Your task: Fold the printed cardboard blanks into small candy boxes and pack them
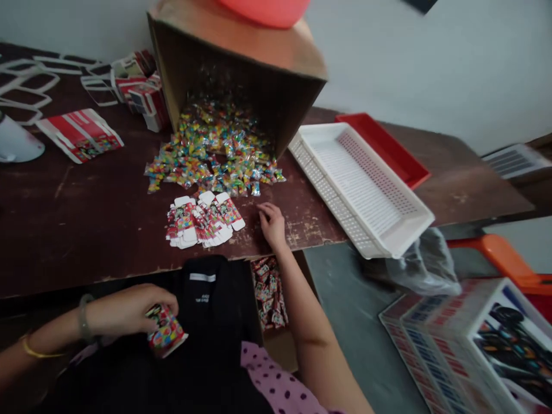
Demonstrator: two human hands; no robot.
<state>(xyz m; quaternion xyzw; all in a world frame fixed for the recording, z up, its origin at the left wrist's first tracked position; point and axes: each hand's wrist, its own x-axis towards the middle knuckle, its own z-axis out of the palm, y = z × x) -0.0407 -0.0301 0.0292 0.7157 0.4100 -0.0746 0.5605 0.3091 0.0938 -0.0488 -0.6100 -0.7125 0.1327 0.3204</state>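
My left hand (129, 310), with a bracelet and bangle on its wrist, is closed around a small printed candy box (166, 332) close to my body. My right hand (272, 225) rests at the table's front edge, fingers loosely bent with a gap between thumb and fingers; I see nothing in it. Just left of it lies a stack of flattened candy boxes (202, 220). Behind these, small wrapped candies (219, 155) spill from a large cardboard box (241, 40) lying on its side.
A white plastic basket (328, 190) and a red tray (388, 146) stand at right. Below the table edge, a carton holds filled packs (270, 293). A crate (431, 339) and an orange stool (504, 259) are at lower right. Printed cartons (81, 135) and a white cup (19, 141) sit left.
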